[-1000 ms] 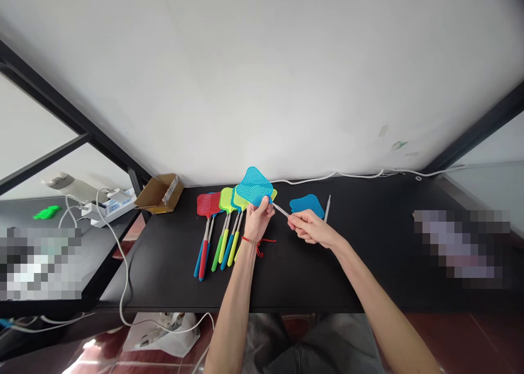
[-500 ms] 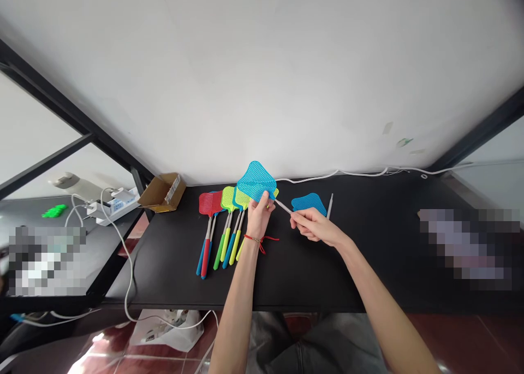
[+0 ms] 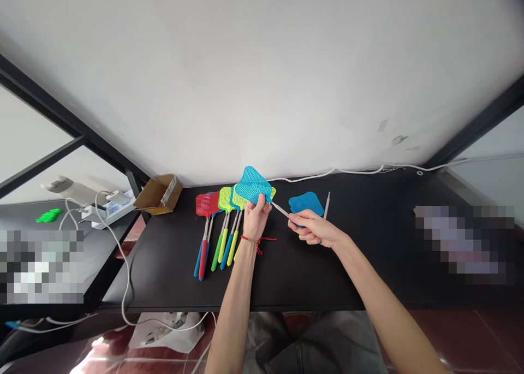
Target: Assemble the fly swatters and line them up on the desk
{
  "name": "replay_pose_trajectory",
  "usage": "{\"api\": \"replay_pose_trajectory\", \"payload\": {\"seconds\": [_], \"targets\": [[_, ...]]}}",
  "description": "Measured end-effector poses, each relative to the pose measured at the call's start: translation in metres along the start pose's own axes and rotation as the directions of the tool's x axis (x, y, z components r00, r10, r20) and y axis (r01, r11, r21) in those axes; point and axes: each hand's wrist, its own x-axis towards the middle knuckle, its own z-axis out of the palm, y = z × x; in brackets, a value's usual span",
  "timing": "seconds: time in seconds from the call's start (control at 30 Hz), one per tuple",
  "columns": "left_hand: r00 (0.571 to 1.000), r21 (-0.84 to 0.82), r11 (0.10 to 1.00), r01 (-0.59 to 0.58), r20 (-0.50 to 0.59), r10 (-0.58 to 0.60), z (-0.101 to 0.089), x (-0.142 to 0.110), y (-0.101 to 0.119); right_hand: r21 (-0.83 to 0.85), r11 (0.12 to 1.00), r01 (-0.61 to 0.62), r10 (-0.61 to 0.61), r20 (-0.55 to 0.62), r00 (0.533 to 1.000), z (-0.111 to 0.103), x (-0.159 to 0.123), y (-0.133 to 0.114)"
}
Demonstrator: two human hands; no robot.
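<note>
A blue fly swatter (image 3: pixel 252 184) is held up over the table between both hands. My left hand (image 3: pixel 257 215) is closed on it where the perforated head meets the metal rod, thumb on top. My right hand (image 3: pixel 313 227) is wrapped round the other end of the rod; a bit of blue shows beneath its fingers. Behind my left hand lie several fly swatters in a row, among them a red one (image 3: pixel 203 259), a green-handled one (image 3: pixel 216 256) and yellow ones (image 3: pixel 232 248). Past my right hand rest loose blue swatter heads (image 3: pixel 307 202) and a slim grey rod (image 3: pixel 327 203).
An open cardboard box (image 3: pixel 159 195) stands at the table's back left. A white power strip (image 3: pixel 114 209) with cables and a green item (image 3: pixel 49 215) are further left. A white cable (image 3: pixel 319 176) runs along the wall. A blurred object (image 3: pixel 458 240) lies at the right.
The view has shifted slightly. Both hands keep hold of the blue fly swatter, and its head is tilted a little lower. Some blue now shows under my right hand.
</note>
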Motion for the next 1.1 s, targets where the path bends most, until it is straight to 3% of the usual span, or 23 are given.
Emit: {"api": "replay_pose_trajectory", "payload": {"seconds": [0.4, 0.57, 0.83, 1.1], "targets": [[0.997, 0.084, 0.994, -0.066, -0.029, 0.069, 0.004, -0.001, -0.005, -0.212, 0.972, 0.097, -0.135, -0.172, 0.976, 0.006, 0.003, 0.003], [0.997, 0.134, 0.989, -0.058, -0.033, 0.063, 0.009, 0.000, -0.007, -0.179, 0.981, 0.078, -0.108, -0.162, 0.981, 0.002, 0.003, 0.004], [0.995, 0.284, 0.959, 0.019, 0.092, -0.047, 0.007, -0.006, -0.010, -0.126, 0.988, 0.094, -0.111, -0.135, 0.985, 0.003, 0.003, 0.004], [0.996, 0.224, 0.974, 0.038, 0.072, -0.056, 0.001, -0.003, -0.011, -0.125, 0.987, 0.104, -0.119, -0.116, 0.986, 0.003, 0.005, 0.006]]}}
